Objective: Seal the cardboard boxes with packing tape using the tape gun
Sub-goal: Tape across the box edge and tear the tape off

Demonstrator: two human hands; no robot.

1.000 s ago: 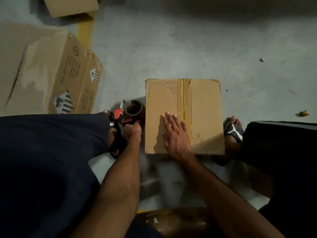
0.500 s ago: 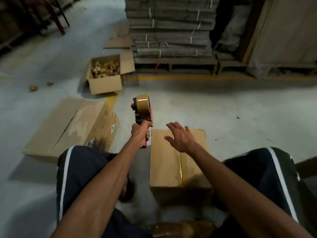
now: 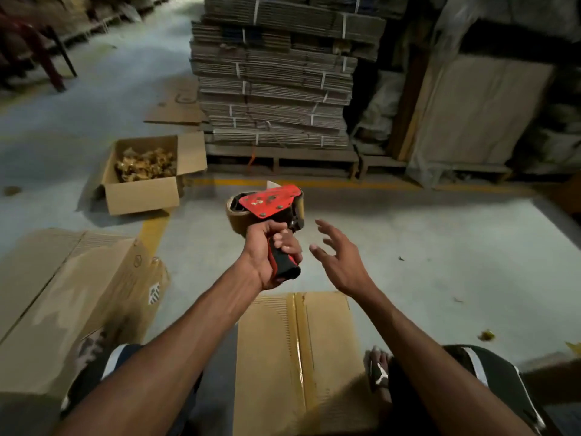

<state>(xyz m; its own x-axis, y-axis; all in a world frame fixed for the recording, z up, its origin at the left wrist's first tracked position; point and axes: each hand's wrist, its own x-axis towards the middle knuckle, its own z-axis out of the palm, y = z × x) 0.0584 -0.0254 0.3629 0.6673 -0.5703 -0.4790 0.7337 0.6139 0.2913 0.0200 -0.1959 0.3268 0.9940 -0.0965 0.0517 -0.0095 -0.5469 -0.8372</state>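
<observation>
Cardboard box point(image 3: 295, 363), bottom ctr: flaps closed, glossy tape strip down middle seam. Open box point(image 3: 143, 193), upper left, holds golden-brown pieces. Tape gun point(image 3: 267, 209), ctr frame, red plate, brown roll; left hand point(image 3: 267, 259) clamps handle. Right hand point(image 3: 341, 262) beside it, fingers spread, holding nothing.

1. Hands: two. The left hand point(image 3: 267, 259) grips a handle; the right hand point(image 3: 342, 262) is raised with its fingers spread.
2. Tape guns: one tape gun point(image 3: 270, 215), red-bodied, carrying one brown tape roll point(image 3: 234, 217).
3. Cardboard boxes on the floor: three. One taped box point(image 3: 298, 363) near centre; one large box point(image 3: 72, 309) lying near left; one open box point(image 3: 144, 187) far left, filled with small yellowish items too small to count.
4. Stacks of bundled flat cardboard: one stack point(image 3: 276, 77), far centre, on one pallet point(image 3: 279, 158).
5. Loose flat cardboard sheets on the floor: one sheet point(image 3: 176, 111), far, just left of the stack.
6. Sandalled feet in view: one foot point(image 3: 379, 372), near right.
</observation>
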